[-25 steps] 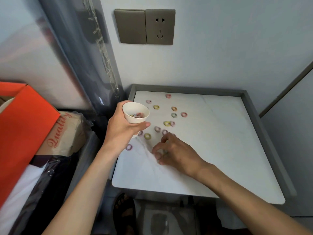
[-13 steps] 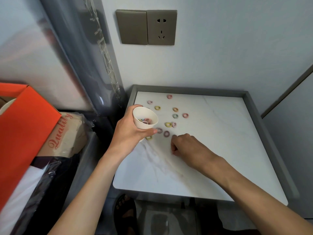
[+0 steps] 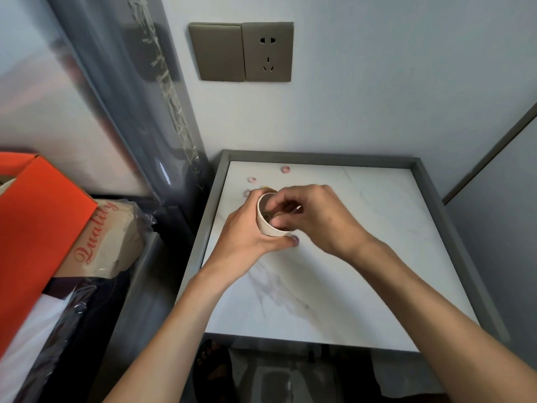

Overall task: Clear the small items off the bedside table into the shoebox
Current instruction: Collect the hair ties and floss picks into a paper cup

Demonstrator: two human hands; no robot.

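Observation:
My left hand (image 3: pixel 247 239) grips a small white paper cup (image 3: pixel 266 225), tilted to the right over the left part of the white marble bedside table (image 3: pixel 348 286). My right hand (image 3: pixel 316 216) covers the cup's mouth with its fingertips bunched inside the rim; whether they hold anything is hidden. Small coloured rings lie behind the hands: one pink ring (image 3: pixel 285 169) near the back rim, another pink ring (image 3: pixel 251 179) to its left, a third ring (image 3: pixel 247 193) by my left knuckles. The orange shoebox (image 3: pixel 43 228) stands at far left.
A raised grey rim (image 3: pixel 453 228) runs round the table's back and sides. Between box and table sit a brown paper bag printed "Quality" (image 3: pixel 110 237) and dark plastic-wrapped bundles (image 3: pixel 72 309). A wall socket (image 3: pixel 267 52) is above, and a sandalled foot (image 3: pixel 215 370) below.
My right hand left the table surface and came up to the cup's mouth. My left hand carried the cup right and tilted it toward the right hand. Both now hide most rings.

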